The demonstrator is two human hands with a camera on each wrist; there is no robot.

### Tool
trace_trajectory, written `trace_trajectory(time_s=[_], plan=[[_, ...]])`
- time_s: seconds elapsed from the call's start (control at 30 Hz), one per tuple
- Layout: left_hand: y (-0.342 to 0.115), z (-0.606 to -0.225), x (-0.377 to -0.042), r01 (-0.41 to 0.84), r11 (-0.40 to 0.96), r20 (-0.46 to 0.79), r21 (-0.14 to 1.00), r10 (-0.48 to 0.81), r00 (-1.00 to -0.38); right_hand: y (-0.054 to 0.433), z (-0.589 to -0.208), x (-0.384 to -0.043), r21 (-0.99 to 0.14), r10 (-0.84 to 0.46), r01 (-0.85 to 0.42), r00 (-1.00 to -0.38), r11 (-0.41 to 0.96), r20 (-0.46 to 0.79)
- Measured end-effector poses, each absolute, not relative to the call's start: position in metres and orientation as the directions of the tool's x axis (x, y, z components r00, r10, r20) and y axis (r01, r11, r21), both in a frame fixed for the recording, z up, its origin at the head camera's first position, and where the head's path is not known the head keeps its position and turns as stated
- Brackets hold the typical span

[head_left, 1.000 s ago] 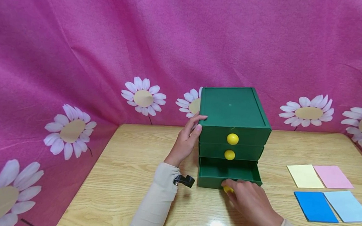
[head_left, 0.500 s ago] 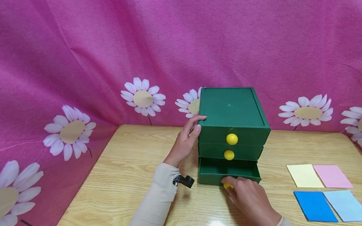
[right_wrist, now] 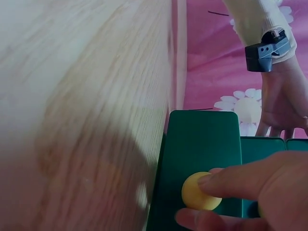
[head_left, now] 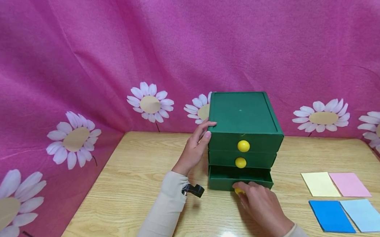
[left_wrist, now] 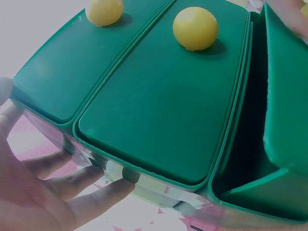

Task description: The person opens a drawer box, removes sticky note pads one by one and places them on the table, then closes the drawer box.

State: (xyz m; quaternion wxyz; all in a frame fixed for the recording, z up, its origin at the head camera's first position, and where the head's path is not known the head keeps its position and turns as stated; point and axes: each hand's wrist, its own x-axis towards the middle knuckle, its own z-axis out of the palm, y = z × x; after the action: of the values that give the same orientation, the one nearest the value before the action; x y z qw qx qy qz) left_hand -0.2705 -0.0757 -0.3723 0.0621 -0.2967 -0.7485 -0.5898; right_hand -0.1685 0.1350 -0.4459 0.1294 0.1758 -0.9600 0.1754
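Observation:
A green plastic drawer cabinet [head_left: 242,112] with three drawers and round yellow knobs stands on the table. Its bottom drawer [head_left: 222,184] is pulled partway out, while the upper two are closed. My right hand [head_left: 263,206] pinches the bottom drawer's yellow knob [right_wrist: 197,192] between thumb and fingers. Against the cabinet's left side rests my left hand [head_left: 193,147], its extended fingers [left_wrist: 91,195] spread along that wall and the thumb near the front corner. The visible part of the bottom drawer's inside [left_wrist: 245,120] is dark, and its back is hidden under the drawer above.
On the wooden table [head_left: 134,173], right of the cabinet, lie four-sided paper pads: yellow [head_left: 320,184], pink [head_left: 350,185], blue [head_left: 331,216] and light blue [head_left: 365,215]. A pink flowered cloth [head_left: 194,42] hangs behind and along the left.
The bottom drawer has slid partway inward, and my right hand on its knob has moved with it toward the cabinet. My left hand stays against the cabinet's side.

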Motion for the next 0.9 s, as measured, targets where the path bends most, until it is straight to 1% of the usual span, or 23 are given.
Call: trace_trajectory(time_s=[0.17, 0.4, 0.53, 0.77, 0.9], plan=[[-0.074, -0.389, -0.282, 0.509, 0.130, 0.439, 0.851, 0.357, -0.825, 0.136, -0.447, -0.174, -0.314, -0.286, -0.370, -0.916, 0.875, 0.282], [-0.075, -0.362, -0.261, 0.514, 0.122, 0.441, 0.849, 0.374, -0.816, 0.136, -0.446, -0.178, -0.294, -0.304, -0.394, -0.901, 0.871, 0.308], [-0.075, -0.358, -0.259, 0.515, 0.133, 0.436, 0.847, 0.382, -0.815, 0.135, -0.446, -0.182, -0.296, -0.298, -0.387, -0.905, 0.873, 0.305], [-0.075, -0.386, -0.282, 0.533, 0.118, 0.461, 0.838, 0.370, -0.807, 0.134, -0.447, -0.188, -0.299, -0.284, -0.376, -0.908, 0.877, 0.309], [-0.076, -0.390, -0.284, 0.540, 0.114, 0.472, 0.834, 0.359, -0.805, 0.134, -0.448, -0.190, -0.284, -0.289, -0.391, -0.895, 0.876, 0.340]])
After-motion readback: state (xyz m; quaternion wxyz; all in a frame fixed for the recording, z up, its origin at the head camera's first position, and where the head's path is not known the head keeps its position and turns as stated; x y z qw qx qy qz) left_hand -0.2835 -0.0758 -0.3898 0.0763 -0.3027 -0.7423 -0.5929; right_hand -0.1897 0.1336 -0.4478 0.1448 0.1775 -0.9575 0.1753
